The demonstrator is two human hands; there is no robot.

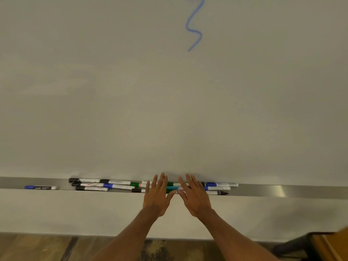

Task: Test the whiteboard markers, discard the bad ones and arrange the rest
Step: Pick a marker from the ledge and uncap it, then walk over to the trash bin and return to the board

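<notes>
Neither the left hand (156, 196) nor the right hand (195, 198) has a grip on anything. Both are released, fingers straight and spread over the markers (116, 185) heaped in the tray (301, 191), probably to line them up. One blue marker (40, 187) lies apart to the left, and a blue squiggle (194, 25) marks the whiteboard (131, 91) above.

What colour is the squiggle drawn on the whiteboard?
Blue squiggle, clearest in the head view.

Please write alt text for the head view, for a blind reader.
The left hand and right hand, fingers spread, reach over a jumble of markers in the metal tray below a whiteboard bearing a blue squiggle. One blue-capped marker lies apart at left.
</notes>
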